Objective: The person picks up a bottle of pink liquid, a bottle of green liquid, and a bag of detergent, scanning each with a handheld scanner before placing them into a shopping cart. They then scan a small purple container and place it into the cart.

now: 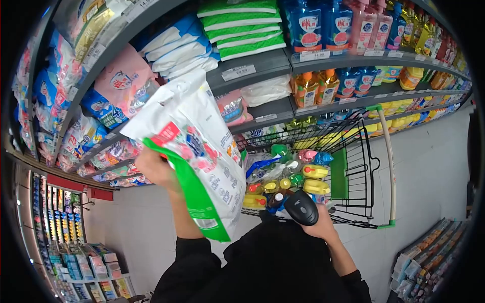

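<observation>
Grey shelves (271, 62) behind white bag (214, 169), pale floor (134, 222) below

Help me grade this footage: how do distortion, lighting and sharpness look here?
In the head view, distortion bows the shelf edge and the corners go black; there too, bright, fairly even light falls on the white bag; same view, the black scanner looks crisp, while the distant goods at lower left look softer.

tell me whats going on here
Beside a store shelf and a shopping cart holding bottles, a person's left hand holds up a tilted white-and-green bag, with a barcode showing near its bottom edge. The right hand grips a black handheld device, apparently a scanner.
</observation>
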Demonstrator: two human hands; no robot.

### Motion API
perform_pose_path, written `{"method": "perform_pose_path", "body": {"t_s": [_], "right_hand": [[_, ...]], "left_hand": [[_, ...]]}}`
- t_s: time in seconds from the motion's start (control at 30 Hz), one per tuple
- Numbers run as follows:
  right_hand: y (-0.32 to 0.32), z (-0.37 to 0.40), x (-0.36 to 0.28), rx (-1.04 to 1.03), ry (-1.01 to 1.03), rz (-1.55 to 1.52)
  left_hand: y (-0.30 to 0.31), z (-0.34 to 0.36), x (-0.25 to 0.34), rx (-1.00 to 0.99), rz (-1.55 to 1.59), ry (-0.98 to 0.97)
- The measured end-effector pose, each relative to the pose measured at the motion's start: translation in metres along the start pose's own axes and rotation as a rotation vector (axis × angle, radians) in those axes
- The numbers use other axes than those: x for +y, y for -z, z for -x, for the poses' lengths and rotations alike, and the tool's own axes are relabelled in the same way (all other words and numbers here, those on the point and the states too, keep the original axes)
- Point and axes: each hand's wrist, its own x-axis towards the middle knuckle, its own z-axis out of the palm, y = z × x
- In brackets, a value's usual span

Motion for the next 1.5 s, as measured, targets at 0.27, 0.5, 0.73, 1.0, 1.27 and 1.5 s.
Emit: {"method": "perform_pose_path", "body": {"t_s": [0.27, 0.5, 0.73, 1.0, 1.27, 1.5], "right_hand": [[-0.008, -0.002, -0.041, -0.066, 0.007, -0.022], [-0.010, -0.013, -0.034, 0.019, -0.153, 0.044], [0.007, -0.027, -0.012, -0.037, -0.288, 0.050], [0.016, 0.004, 0.034, -0.029, -0.534, 0.304], [0.039, 0.054, 0.078, 0.189, -0.794, 0.364], [0.049, 0.065, 0.105, 0.435, -0.746, 0.324]], "left_hand": [[-0.027, 0.078, 0.003, -0.235, -0.059, -0.190], [-0.060, 0.121, -0.004, -0.339, 0.137, -0.056], [-0.079, 0.132, 0.010, -0.424, 0.197, 0.080], [-0.067, 0.145, -0.003, -0.484, 0.164, 0.064], [-0.091, 0.161, 0.010, -0.708, 0.279, -0.094], [-0.156, 0.175, 0.028, -0.768, 0.410, -0.091]]}}
